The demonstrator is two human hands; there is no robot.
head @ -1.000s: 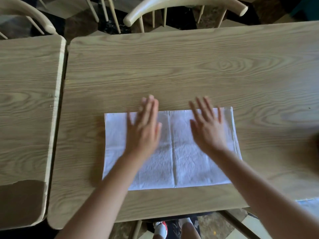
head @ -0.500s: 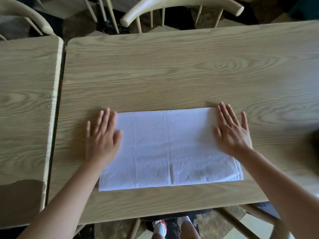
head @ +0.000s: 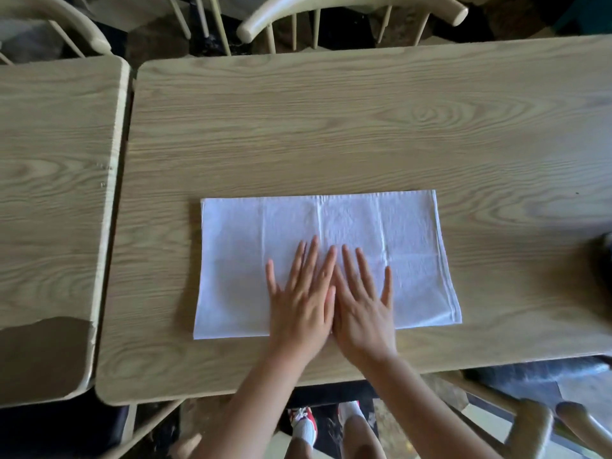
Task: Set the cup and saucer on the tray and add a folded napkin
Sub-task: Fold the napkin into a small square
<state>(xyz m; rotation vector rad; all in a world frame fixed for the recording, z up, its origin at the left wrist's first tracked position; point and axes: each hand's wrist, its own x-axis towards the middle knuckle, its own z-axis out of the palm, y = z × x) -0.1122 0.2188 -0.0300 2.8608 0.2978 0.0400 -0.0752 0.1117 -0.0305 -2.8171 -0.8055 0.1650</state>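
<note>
**Smoothing the napkin flat before the next fold**

Head view: the white napkin lies spread as a wide rectangle on the near half of the wooden table, crease lines running near to far across it. The left hand and right hand lie side by side on its near middle, fingers straight and spread, palms down, gripping nothing, only pressing on the cloth. To do this step well, I judge the palms should sweep outward from the centre crease with even pressure, so the layers lie flush and the edges stay aligned before folding. Neither cup, saucer nor tray is in view.

A second table stands just beside on the left, a narrow gap between. Pale spindle-back chairs stand on the far side; the floor below looks dark.
</note>
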